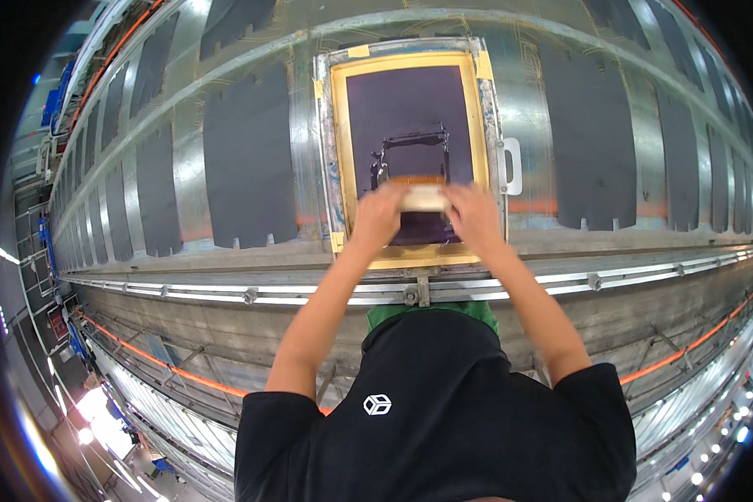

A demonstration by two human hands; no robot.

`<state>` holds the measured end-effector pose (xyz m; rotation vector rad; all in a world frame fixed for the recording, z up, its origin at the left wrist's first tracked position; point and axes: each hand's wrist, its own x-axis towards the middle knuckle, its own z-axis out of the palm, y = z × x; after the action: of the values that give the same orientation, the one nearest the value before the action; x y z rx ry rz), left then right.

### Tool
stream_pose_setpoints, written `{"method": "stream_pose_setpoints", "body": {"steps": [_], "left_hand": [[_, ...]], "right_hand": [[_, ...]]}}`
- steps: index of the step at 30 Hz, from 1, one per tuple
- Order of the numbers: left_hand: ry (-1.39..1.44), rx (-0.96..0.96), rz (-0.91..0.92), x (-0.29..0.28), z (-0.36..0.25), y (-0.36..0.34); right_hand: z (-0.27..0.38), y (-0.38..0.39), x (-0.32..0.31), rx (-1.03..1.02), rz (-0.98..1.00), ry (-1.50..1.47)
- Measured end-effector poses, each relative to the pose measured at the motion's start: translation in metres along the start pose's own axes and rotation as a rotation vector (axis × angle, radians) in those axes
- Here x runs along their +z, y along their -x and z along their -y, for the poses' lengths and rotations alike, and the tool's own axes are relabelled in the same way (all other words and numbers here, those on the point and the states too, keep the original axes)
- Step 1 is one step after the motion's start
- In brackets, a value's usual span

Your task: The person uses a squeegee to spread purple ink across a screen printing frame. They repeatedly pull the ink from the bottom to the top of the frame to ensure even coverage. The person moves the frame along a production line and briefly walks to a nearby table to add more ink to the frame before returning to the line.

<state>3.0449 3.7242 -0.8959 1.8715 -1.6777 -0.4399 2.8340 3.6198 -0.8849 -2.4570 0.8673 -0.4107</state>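
- The person leans over a long metal printing bench (251, 75) that runs across the view, both bare forearms reaching forward from the lower edge.
- Both hands grasp a squeegee with a pale wooden handle (423, 198) — the left hand (378, 215) is clenched on its left end, the right hand (472, 215) on its right end.
- The squeegee lies crosswise on the dark mesh of a screen-printing frame (410, 155), in the lower half of the screen, near the edge closest to the person; a thin orange strip shows just above the handle.
- The frame has a yellow taped border inside a grey metal rim, with small yellow tape pieces at its upper corners.
- A faint outlined design (412, 151) shows in the mesh just beyond the squeegee.
- A white handle (513, 166) sticks out from the frame's right side.
- Dark grey fabric panels lie flat on the bench to either side — one (249, 159) just left of the frame, another (592, 142) to its right — and more recede toward both ends of the bench.
- A metal rail (309, 293) runs along the near edge of the bench, with a clamp fitting (417, 293) right under the frame.
- The person wears a black short-sleeved shirt (435, 418); a strip of green (431, 311) shows between it and the rail.
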Motion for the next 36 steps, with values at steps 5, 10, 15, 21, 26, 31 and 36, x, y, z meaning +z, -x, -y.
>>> {"method": "stream_pose_setpoints", "body": {"steps": [5, 10, 15, 21, 26, 31, 36], "left_hand": [[-0.068, -0.019, 0.018, 0.012, -0.02, 0.065], [-0.106, -0.038, 0.01, 0.008, -0.026, 0.072], [-0.14, -0.018, 0.008, 0.011, -0.023, 0.076], [-0.099, 0.07, -0.101, 0.003, -0.019, 0.102], [-0.074, -0.003, -0.131, -0.055, 0.029, 0.136], [-0.092, -0.126, -0.126, -0.142, 0.133, 0.19], [-0.087, -0.086, -0.087, -0.204, 0.216, 0.232]], "right_hand": [[0.001, 0.042, -0.023, 0.028, 0.152, -0.249], [-0.116, -0.017, -0.035, 0.474, -0.358, -0.197], [-0.128, -0.063, -0.015, 0.652, -0.26, -0.533], [-0.11, -0.078, -0.032, 0.491, -0.497, -0.266], [-0.02, -0.103, 0.017, 0.478, -0.517, -0.33], [0.099, -0.141, 0.123, 0.467, -0.491, -0.454], [0.186, -0.162, 0.184, 0.505, -0.463, -0.441]]}}
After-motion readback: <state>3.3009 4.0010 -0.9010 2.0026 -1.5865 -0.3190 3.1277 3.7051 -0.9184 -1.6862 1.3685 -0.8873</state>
